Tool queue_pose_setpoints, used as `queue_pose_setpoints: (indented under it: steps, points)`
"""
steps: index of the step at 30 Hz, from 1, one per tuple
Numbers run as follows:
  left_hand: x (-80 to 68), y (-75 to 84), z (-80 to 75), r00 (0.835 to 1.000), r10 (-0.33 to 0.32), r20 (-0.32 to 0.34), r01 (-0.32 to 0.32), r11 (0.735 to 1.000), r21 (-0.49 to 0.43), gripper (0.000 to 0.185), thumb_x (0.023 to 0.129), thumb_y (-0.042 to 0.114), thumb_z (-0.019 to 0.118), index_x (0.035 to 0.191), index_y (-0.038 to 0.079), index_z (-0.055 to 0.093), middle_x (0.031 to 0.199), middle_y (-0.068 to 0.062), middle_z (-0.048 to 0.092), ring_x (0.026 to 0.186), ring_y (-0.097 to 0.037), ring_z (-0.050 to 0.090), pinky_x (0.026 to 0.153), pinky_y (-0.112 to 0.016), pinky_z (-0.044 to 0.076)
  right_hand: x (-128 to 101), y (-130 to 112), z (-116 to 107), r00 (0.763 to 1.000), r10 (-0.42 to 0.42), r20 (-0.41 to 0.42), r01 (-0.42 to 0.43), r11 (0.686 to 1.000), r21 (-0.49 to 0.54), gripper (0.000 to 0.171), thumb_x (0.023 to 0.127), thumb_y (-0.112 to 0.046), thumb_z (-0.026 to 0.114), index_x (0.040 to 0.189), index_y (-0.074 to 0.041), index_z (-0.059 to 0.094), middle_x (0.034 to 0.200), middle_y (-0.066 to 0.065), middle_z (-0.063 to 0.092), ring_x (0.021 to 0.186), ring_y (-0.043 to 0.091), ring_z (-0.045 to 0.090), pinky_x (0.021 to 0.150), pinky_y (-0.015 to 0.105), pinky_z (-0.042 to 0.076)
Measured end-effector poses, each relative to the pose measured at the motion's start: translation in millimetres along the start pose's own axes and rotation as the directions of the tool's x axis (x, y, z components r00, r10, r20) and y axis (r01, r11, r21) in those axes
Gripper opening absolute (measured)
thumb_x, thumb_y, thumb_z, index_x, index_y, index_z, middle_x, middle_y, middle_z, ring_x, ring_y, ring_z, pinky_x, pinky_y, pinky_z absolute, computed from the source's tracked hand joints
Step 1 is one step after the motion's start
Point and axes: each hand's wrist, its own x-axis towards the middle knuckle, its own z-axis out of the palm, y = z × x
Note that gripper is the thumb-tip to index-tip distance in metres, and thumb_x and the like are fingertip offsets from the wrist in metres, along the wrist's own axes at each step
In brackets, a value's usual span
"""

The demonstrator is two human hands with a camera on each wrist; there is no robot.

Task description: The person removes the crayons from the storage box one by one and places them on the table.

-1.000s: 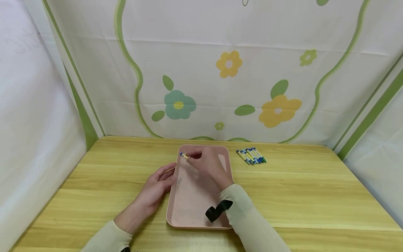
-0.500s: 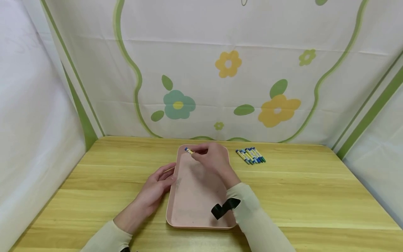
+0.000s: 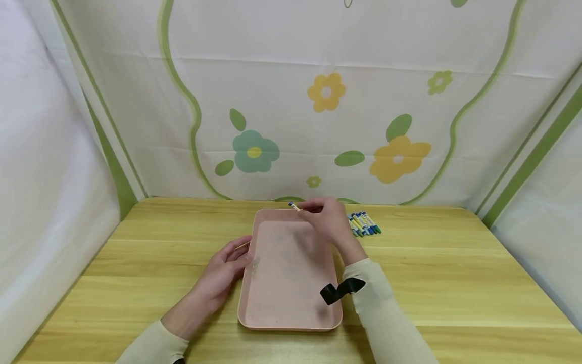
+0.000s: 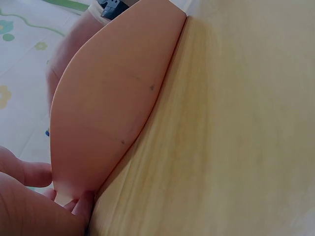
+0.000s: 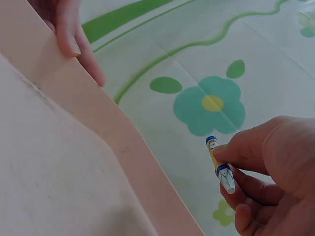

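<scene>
The right hand (image 3: pixel 329 218) pinches a short blue-and-yellow crayon (image 3: pixel 294 206) between thumb and fingertips, the other fingers curled under it; the crayon's blue end sticks out to the hand's left. Hand and crayon hang in the air above the far edge of the pink tray (image 3: pixel 277 298), not touching it. Just to the right of this hand, a bunch of blue and green crayons (image 3: pixel 365 224) lies side by side on the wooden table (image 3: pixel 454 283), partly hidden behind the knuckles.

The left hand (image 3: pixel 223 270) rests on the table at the tray's left rim, fingers relaxed and laid against the edge; the left wrist view shows fingertips (image 4: pixel 81 209) touching the rim. Nothing lies in the tray; only faint smudges mark its bottom. A floral cloth (image 3: pixel 318 101) hangs behind the table.
</scene>
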Motion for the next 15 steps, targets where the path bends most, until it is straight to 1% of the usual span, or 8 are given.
queue_pose_setpoints:
  steps: [4,11,15]
  points:
    - [0.8,-0.2,-1.2,1.0,-0.001,0.006,0.001,1.0,0.006,0.056,0.108,0.01,0.057,0.162,0.01,0.04,0.17,-0.018,0.038,0.155,-0.033,0.041,0.114,-0.034,0.046,2,6,-10,0.999,0.009,-0.044,-0.009,1.0,-0.004,0.019,0.098,-0.02,0.078,0.115,-0.015,0.083,0.114,0.007,0.08,0.102,0.023,0.073,0.082,0.032,0.061]
    - [-5.4,0.5,-10.5,1.0,-0.009,-0.024,0.009,1.0,0.002,0.058,0.108,0.009,0.057,0.163,0.01,0.039,0.171,-0.017,0.037,0.154,-0.03,0.04,0.1,-0.02,0.051,13,13,-19,0.997,0.011,-0.071,-0.011,1.0,0.001,0.022,0.097,-0.021,0.078,0.117,-0.015,0.083,0.115,0.008,0.081,0.108,0.026,0.073,0.087,0.035,0.059]
    - [-8.0,0.6,-13.9,0.999,-0.01,-0.034,0.01,1.0,0.006,0.058,0.108,0.009,0.056,0.163,0.01,0.039,0.171,-0.017,0.037,0.154,-0.03,0.041,0.098,-0.017,0.052,17,19,-24,0.996,0.005,-0.094,-0.005,1.0,0.001,0.023,0.095,-0.023,0.079,0.116,-0.015,0.083,0.113,0.009,0.082,0.109,0.025,0.074,0.086,0.033,0.058]
